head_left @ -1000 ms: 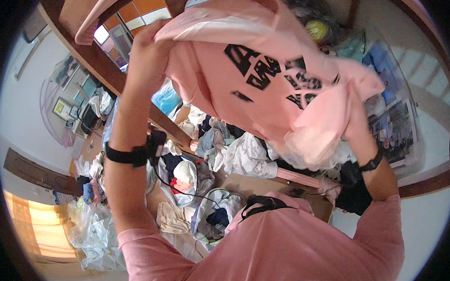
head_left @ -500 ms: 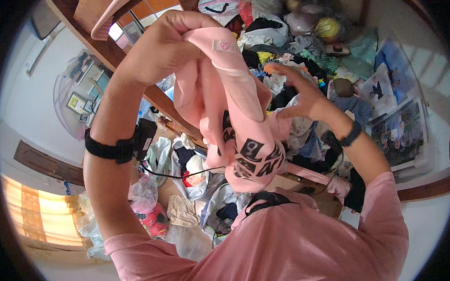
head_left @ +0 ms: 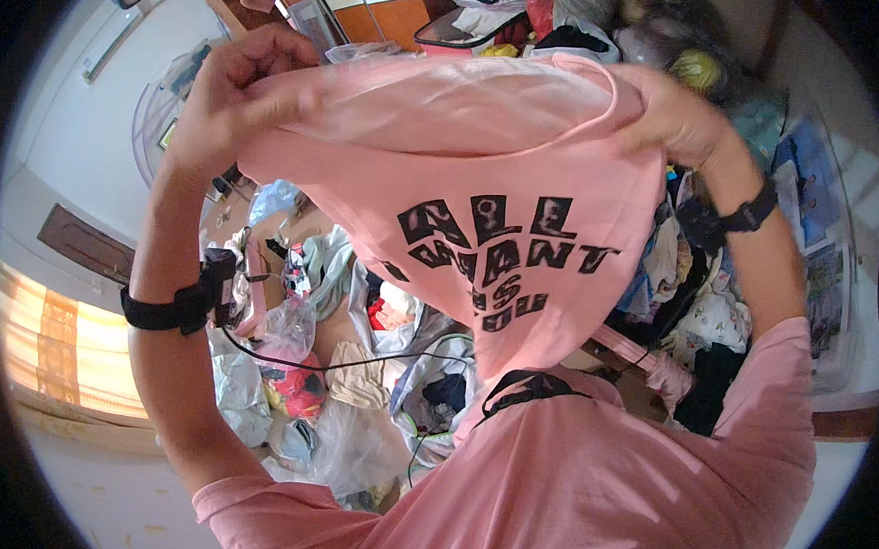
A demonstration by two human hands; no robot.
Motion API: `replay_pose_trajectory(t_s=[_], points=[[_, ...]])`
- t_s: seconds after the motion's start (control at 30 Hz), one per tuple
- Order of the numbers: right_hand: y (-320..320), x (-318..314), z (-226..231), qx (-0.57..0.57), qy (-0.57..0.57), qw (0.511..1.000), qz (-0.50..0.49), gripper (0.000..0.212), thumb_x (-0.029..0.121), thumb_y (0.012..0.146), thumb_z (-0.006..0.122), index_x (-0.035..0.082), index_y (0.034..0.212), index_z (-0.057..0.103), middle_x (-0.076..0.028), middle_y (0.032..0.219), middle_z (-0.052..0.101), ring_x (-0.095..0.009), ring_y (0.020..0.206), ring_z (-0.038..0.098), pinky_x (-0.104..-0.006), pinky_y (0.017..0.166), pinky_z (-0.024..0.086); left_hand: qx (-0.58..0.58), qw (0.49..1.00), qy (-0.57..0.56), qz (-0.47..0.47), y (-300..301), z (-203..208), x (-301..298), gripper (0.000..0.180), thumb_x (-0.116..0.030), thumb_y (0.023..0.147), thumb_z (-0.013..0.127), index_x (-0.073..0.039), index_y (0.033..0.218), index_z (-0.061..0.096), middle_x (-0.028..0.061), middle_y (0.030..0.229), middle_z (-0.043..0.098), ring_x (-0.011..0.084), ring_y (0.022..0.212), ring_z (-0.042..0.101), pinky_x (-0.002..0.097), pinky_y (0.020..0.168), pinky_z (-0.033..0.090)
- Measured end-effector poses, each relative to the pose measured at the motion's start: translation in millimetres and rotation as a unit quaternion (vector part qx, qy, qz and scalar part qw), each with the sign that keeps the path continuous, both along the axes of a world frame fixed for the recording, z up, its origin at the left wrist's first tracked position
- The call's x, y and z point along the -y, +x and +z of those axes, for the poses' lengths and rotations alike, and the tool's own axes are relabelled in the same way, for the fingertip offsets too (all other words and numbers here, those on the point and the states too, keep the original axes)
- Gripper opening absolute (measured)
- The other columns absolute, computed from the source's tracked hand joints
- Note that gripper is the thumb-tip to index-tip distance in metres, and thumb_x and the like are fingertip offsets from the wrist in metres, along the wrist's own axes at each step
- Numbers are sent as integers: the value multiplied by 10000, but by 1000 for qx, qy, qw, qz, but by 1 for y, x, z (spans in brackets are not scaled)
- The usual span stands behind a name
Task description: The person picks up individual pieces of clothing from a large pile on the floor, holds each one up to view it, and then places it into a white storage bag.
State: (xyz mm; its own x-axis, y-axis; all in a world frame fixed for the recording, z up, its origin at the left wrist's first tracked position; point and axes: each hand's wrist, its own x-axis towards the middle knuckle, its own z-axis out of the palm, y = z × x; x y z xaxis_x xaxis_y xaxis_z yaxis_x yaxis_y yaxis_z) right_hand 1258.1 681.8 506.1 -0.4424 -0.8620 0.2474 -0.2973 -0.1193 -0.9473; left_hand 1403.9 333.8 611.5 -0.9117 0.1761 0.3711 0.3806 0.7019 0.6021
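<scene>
A pink shirt [head_left: 597, 212] with bold black print on its front hangs spread out before my chest. My left hand [head_left: 247, 94] is closed on its upper left part, fingers curled over the fabric. At the upper right, my right hand [head_left: 672, 118] grips the cloth beside the neckline, with some of its fingers hidden behind the fabric. Between the two hands the neck opening gapes, so the paler inside of the back shows. The lower part of the shirt narrows in folds toward my body.
Below the shirt, open bags of clothes [head_left: 435, 400], clear plastic bags [head_left: 356, 455] and a folded beige cloth [head_left: 358, 376] lie on the floor. More clothes [head_left: 714, 308] are heaped at the right. Full bags [head_left: 651, 50] stand at the back. A black cable [head_left: 339, 366] runs from my left forearm strap.
The shirt has gone from bunched and hanging from my left hand to spread wide. My right hand, open before, has taken hold of its right side. My left hand has moved left.
</scene>
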Motion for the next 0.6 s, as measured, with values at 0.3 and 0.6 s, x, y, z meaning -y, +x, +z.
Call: replay_pose_trajectory(t_s=[0.3, 0.6], points=[[-27, -55, 87, 7, -10, 966, -257, 413, 56, 756, 666, -23, 1144, 551, -103, 1048, 613, -184, 936, 595, -294, 807, 490, -197, 909, -286, 228, -17, -9, 4, 188, -133, 721, 678, 19, 813, 615, 161, 741, 599, 286, 624, 577, 346, 605, 463], [32, -24, 83, -100, 209, 904, -360, 427, -18, 792, 548, -15, 1218, 520, -173, 937, 635, -214, 760, 635, -293, 660, 538, 75, 969, 160, 174, -52, -34, -12, 237, -176, 887, 534, 16, 997, 616, 100, 884, 651, 176, 713, 643, 289, 635, 515]])
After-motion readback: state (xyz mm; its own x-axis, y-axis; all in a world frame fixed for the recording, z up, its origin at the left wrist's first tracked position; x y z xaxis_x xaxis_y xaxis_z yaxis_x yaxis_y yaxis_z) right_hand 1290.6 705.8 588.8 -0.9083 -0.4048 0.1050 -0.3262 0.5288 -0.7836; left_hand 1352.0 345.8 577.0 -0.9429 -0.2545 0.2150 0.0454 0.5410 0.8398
